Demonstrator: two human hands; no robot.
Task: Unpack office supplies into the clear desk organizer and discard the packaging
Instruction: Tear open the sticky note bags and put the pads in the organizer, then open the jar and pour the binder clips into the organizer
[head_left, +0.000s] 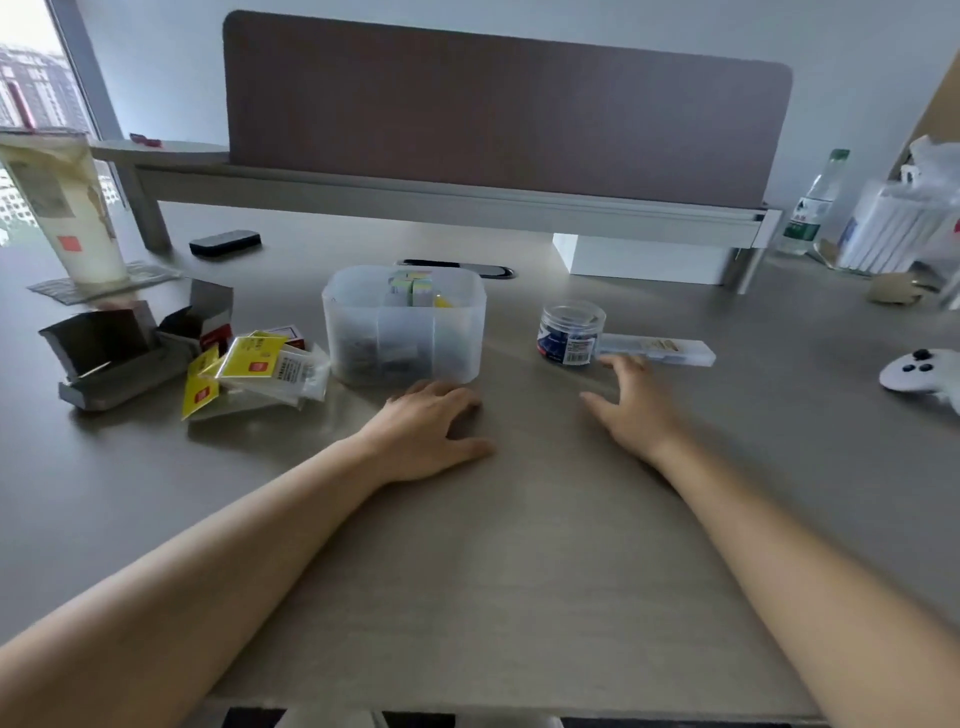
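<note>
Round jar (570, 332) mid-table, right of clear organizer (404, 325), slim clear case (657, 349) beside it. My right hand (631, 410) near, fingers spread, empty; left hand (428, 426) flat on table. Jar looks light, rigid, slick; I'd grip round its sides.

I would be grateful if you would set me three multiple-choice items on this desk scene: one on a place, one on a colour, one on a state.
1. Where does the small round jar stand in relation to the clear desk organizer?
A. inside it
B. to its right on the desk
C. to its left by the packaging

2. What colour are the header cards of the opened packets left of the organizer?
A. yellow
B. green
C. purple

3. What is the left hand doing?
A. pinching a packet
B. lifting the organizer
C. resting flat on the desk, holding nothing

Answers: 1 B, the jar stands apart on the organizer's right. 2 A, the cards are yellow with red marks. 3 C, the fingers lie straight on the desk just before the organizer.
</note>
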